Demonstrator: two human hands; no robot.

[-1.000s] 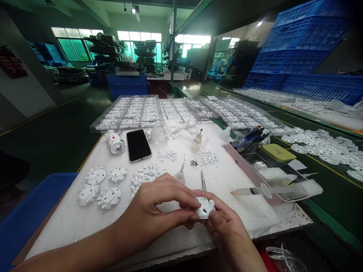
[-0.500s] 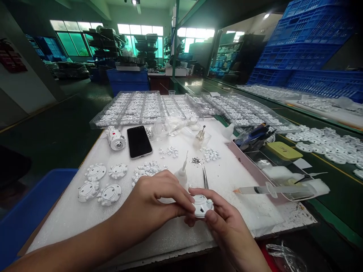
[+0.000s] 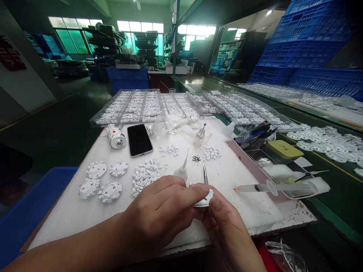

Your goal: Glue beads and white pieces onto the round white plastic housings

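Note:
A small white round plastic part (image 3: 204, 201) is held just above the front of the foam-topped table (image 3: 187, 238). My right hand (image 3: 228, 221) grips its right side, thumb along the edge. My left hand (image 3: 163, 211) reaches across from the left, index finger pressed on the top and the other fingers curled; it covers much of the part. Whether a smaller piece is between the left fingers is hidden. Just beyond the hands lie metal tweezers (image 3: 205, 175) and a white needle-tipped bottle (image 3: 182, 170). Several similar round parts (image 3: 110, 191) rest at the left.
Loose white pieces (image 3: 146, 173) and tiny metal bits (image 3: 196, 159) lie mid-table, near a phone (image 3: 140, 139). A pink-sided tray (image 3: 249, 166) holds tools and a syringe (image 3: 262, 187) at the right. Clear trays (image 3: 127, 107) of white parts line the back. A blue bin (image 3: 61, 181) stands left.
My left hand has moved right and over the white round part, now covering much more of it. My right hand keeps its hold, with the part tilted a little differently.

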